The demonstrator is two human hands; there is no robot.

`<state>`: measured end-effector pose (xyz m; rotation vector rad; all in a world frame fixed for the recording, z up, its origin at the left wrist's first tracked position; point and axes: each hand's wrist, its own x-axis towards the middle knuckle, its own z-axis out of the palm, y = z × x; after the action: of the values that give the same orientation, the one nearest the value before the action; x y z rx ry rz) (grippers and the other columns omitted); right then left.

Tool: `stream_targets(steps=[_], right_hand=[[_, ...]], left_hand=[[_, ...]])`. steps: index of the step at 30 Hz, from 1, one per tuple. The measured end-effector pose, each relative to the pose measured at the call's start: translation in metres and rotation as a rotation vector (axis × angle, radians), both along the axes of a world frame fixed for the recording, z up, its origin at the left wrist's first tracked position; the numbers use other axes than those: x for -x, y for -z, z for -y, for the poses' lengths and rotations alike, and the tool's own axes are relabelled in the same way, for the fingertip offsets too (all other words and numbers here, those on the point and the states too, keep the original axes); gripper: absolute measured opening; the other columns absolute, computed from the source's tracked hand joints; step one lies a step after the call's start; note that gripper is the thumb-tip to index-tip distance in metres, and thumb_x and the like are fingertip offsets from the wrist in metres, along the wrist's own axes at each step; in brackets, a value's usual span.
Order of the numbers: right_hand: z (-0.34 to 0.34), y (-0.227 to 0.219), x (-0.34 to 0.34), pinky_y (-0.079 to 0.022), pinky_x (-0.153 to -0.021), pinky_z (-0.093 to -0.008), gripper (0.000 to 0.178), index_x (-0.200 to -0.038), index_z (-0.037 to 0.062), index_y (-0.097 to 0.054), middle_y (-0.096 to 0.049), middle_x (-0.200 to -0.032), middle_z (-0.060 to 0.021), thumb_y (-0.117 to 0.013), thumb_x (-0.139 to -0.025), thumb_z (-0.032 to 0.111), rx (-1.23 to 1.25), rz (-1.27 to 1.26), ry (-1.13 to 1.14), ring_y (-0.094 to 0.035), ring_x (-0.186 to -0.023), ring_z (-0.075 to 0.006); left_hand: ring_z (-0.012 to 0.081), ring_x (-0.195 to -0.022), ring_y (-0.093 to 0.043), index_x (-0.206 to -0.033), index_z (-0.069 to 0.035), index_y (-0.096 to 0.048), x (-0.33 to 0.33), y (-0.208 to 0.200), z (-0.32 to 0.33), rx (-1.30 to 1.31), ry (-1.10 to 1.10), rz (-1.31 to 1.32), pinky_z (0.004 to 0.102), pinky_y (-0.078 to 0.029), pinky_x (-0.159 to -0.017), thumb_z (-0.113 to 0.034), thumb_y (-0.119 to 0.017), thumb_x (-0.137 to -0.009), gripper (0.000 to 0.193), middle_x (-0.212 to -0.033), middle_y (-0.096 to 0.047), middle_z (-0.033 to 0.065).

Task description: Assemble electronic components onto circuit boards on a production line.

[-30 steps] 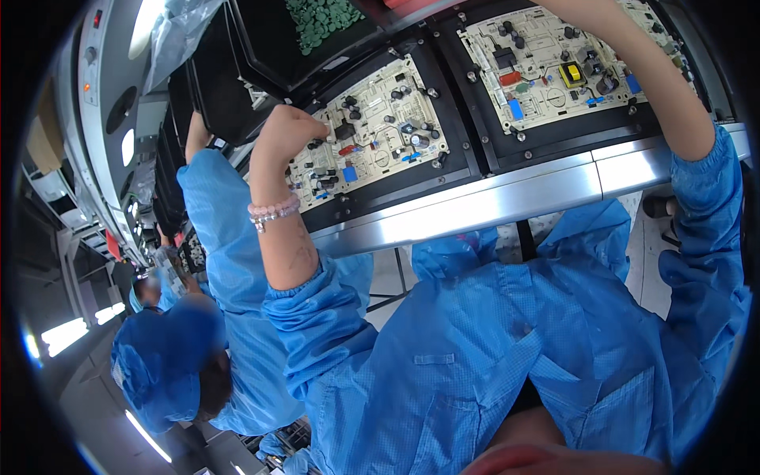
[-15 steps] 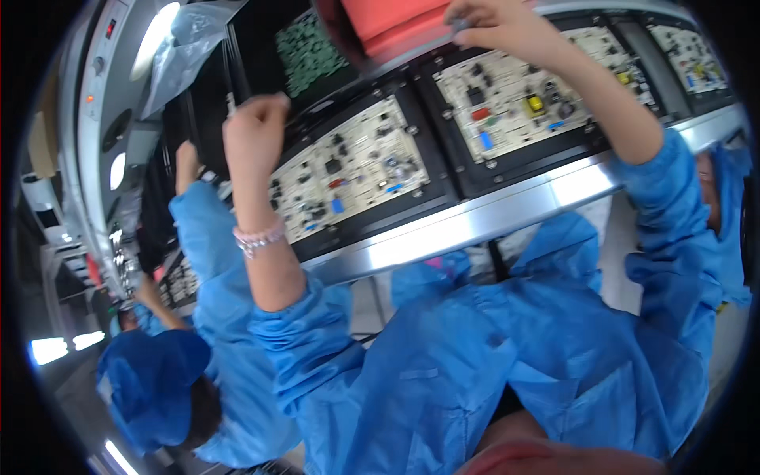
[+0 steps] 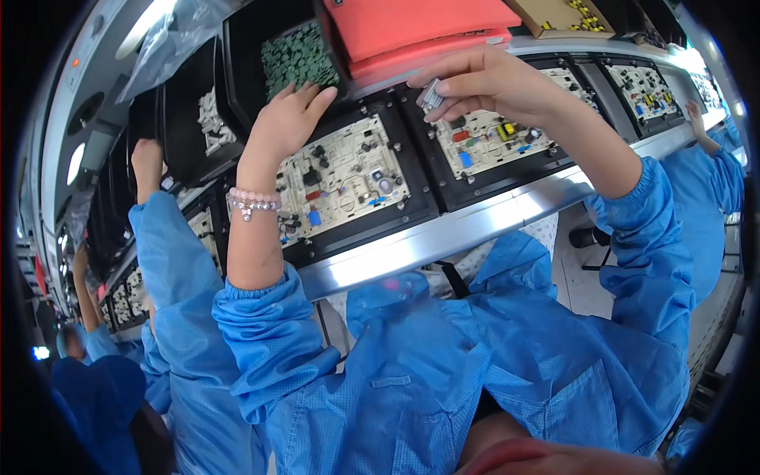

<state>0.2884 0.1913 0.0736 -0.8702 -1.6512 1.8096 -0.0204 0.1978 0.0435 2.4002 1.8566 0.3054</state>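
Note:
My left hand, with a beaded bracelet at the wrist, hovers at the near edge of a black bin of small green disc-shaped parts. Its fingers are spread, their tips over the green parts, and nothing shows in them. Below that hand lies a cream circuit board in a black frame. Between the thumb and fingers of my right hand is a small grey finned metal piece. This hand is above a second framed circuit board, which carries red, yellow and blue components.
Red foam sheets lie behind the boards, beside a cardboard box with yellow parts. Another black bin holds white pieces. A metal rail runs along the front. Co-workers in blue reach in at left and far right.
My left hand has gone from a closed shape to spread fingers by the green parts. My right hand has come lower and left, still with the grey piece. The view has shifted.

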Motion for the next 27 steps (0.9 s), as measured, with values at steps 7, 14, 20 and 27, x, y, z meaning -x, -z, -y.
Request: stream_targets(steps=[7, 14, 20, 27], right_hand=[[0.006, -0.005, 0.022, -0.056, -0.074, -0.0235, 0.030, -0.119, 0.0001, -0.062, -0.067, -0.099, -0.0077, -0.062, -0.091, 0.011, -0.271, 0.177, -0.144, -0.068, -0.087, -0.0128], [0.013, -0.003, 0.045, -0.052, -0.064, -0.0202, 0.024, -0.107, 0.0016, -0.067, -0.068, -0.084, -0.0044, -0.068, -0.084, 0.010, -0.405, 0.445, -0.196, -0.065, -0.074, -0.0075], [0.003, 0.000, 0.063, -0.048, -0.053, -0.0197, 0.013, -0.094, 0.0016, -0.068, -0.066, -0.080, -0.0023, -0.065, -0.088, 0.013, -0.731, 0.552, -0.235, -0.060, -0.058, -0.0055], [-0.018, 0.010, 0.062, -0.054, -0.055, -0.0187, 0.016, -0.104, 0.0016, -0.070, -0.068, -0.089, -0.0069, -0.063, -0.091, 0.009, -0.219, 0.385, -0.295, -0.067, -0.065, -0.0096]], left_hand=[[0.0327, -0.102, -0.063, -0.110, -0.008, -0.068, -0.019, -0.018, 0.032, -0.172, 0.019, -0.134, 0.0406, -0.052, -0.086, -0.026, -0.064, -0.084, 0.032, -0.105, -0.068, 0.0164], [0.0278, -0.083, -0.066, -0.100, -0.009, -0.071, -0.008, -0.017, 0.039, -0.517, -0.005, 0.127, 0.0361, -0.053, -0.069, -0.008, -0.063, -0.082, 0.019, -0.089, -0.069, 0.0090], [0.0206, -0.080, -0.069, -0.101, -0.003, -0.066, 0.009, -0.014, 0.042, -0.486, 0.056, 0.645, 0.0299, -0.052, -0.069, -0.003, -0.054, -0.092, 0.015, -0.086, -0.069, 0.0103], [0.0222, -0.077, -0.070, -0.100, -0.005, -0.065, 0.002, -0.001, 0.051, -0.545, 0.035, 0.576, 0.0306, -0.053, -0.064, 0.000, -0.056, -0.088, 0.016, -0.083, -0.070, 0.0119]])
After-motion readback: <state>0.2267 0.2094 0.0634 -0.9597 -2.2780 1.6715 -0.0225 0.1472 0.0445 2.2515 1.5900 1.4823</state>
